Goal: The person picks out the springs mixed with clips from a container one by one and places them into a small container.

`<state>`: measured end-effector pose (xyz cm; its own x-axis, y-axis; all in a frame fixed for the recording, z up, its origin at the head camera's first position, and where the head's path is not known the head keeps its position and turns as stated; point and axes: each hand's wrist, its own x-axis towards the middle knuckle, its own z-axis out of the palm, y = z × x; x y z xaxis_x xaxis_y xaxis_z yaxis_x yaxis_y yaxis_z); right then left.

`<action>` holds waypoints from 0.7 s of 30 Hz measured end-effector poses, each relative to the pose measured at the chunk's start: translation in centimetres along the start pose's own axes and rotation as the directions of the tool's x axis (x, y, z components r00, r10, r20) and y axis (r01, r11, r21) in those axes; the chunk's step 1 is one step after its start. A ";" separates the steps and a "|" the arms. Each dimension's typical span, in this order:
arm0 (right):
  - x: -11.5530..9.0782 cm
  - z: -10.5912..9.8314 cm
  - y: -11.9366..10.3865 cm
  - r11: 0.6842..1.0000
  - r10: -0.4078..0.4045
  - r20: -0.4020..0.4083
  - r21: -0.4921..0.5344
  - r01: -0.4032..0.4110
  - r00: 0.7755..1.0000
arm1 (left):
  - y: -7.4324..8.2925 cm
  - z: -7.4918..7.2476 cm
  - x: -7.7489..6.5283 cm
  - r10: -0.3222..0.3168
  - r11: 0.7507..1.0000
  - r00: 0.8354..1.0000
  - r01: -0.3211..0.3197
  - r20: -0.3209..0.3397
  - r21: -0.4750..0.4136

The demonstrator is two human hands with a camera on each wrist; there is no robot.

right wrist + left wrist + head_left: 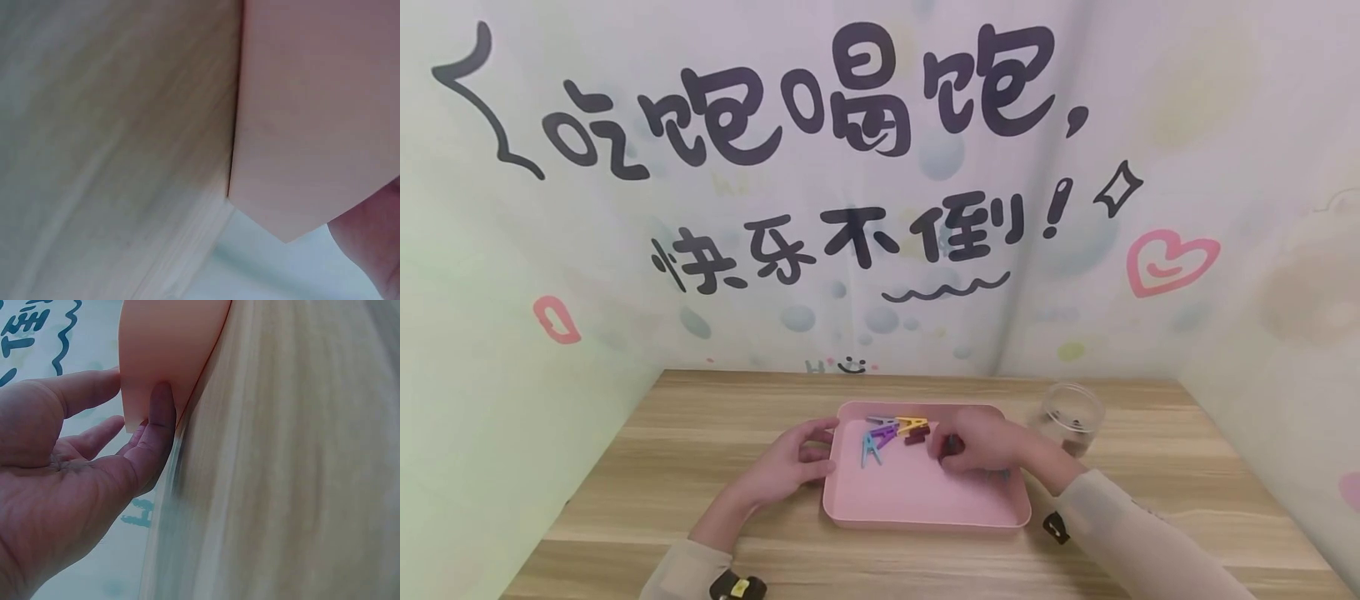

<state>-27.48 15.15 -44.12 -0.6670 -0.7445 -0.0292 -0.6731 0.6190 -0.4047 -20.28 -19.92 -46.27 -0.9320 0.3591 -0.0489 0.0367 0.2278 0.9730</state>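
Observation:
A pink tray (925, 500) lies on the table. My left hand (790, 462) rests at its left side, fingers loosely bent; in the left wrist view the fingers touch the tray's outer wall (169, 344) and rim. My right hand (981, 442) reaches into the tray's right half, its fingers curled, pinching a small dark piece (952, 445) mostly hidden by them. Left of it lie light blue (870, 450), purple (885, 434), yellow (913, 423) and grey mini clothespins, and small dark red pieces (917, 435). More light blue shows under the right hand.
A clear round jar (1072, 417) with some small dark pieces inside stands behind the right forearm. The wooden table (737, 408) meets a printed cloth backdrop (850, 325) at its far edge. Dark straps sit near both sleeves.

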 end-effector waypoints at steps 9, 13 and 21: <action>-0.6 -0.4 -0.3 0.998 -0.026 -0.026 0.051 0.027 0.999 | 0.0 0.0 0.0 0.000 1.000 1.000 0.000 0.000 -0.004; -0.9 -0.6 -0.2 0.994 -0.036 -0.043 0.100 0.040 0.998 | 0.1 0.0 0.0 0.001 1.000 1.000 -0.001 0.003 -0.007; -1.5 -1.0 0.1 0.970 -0.094 -0.079 0.217 0.109 0.992 | 0.0 -0.1 0.0 0.000 1.000 1.000 0.000 0.002 0.004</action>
<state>-26.81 16.60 -43.15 -0.6240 -0.7772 0.0810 -0.6565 0.4651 -0.5938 -20.27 -20.02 -46.25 -0.9314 0.3605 -0.0497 0.0377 0.2316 0.9721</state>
